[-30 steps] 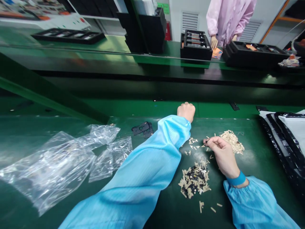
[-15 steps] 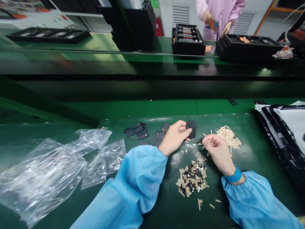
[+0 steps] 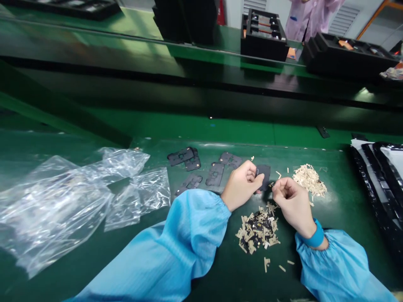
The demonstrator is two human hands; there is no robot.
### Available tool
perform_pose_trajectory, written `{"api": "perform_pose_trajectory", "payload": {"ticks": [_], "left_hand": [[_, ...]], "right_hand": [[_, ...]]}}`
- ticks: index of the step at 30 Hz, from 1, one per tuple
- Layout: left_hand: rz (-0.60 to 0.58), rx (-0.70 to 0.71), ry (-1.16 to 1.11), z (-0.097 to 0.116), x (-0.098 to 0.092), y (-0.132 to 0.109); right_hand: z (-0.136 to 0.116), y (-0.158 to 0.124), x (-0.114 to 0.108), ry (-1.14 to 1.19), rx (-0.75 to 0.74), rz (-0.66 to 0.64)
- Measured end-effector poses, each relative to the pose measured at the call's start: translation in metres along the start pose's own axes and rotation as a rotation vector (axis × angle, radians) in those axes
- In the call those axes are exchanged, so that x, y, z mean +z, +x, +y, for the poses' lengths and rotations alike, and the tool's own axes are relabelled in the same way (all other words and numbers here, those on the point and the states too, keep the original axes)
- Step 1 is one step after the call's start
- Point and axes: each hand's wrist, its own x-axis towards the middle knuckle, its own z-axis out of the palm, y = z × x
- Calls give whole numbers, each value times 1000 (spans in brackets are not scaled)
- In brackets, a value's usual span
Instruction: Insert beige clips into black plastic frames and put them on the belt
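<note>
My left hand [image 3: 242,184] is closed on a thin black plastic plate [image 3: 263,174], thumb on top. Close to the plate's lower right, my right hand [image 3: 292,203] pinches a tiny dark and tan piece [image 3: 270,184] between thumb and fingertips; its exact kind is too small to tell. Below both hands lies a pile of small tan and black parts [image 3: 258,228]. Right of the plate is a heap of tan strips [image 3: 310,179]. Several similar black plates with cut-outs [image 3: 215,174] lie left of my left hand.
Crumpled clear plastic bags [image 3: 63,201] cover the left of the green bench [image 3: 226,277]. Black-edged packages [image 3: 378,180] are stacked at the right. Beyond a raised ledge stand black trays [image 3: 264,35], and a person in a pink coat [image 3: 311,16] is behind them.
The view has tilted downward and turned, so the far bench sits higher. Both hands stay close together, the left still on the plate and the right still pinching at its edge.
</note>
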Motion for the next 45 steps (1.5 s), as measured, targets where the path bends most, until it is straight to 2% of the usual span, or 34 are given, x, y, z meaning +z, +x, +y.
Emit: {"api": "perform_pose_trajectory", "payload": {"ticks": [10,18,31,37,45], "left_hand": [[38,142,160,2,-1,-3],[38,143,168,2,-1,-4],[-3,100,67,2,0,-4],[3,50,-3,4,0,-3],[-3,52,-11,5,0,-3]], "right_hand": [[3,-6,3,-135,-14,-31],[2,-6,3,-156,4,-51],[-3,-2,-1,2,94,-71],[-6,2,-5,14,128,-68],[-11,3,-4,30,159,-73]]}}
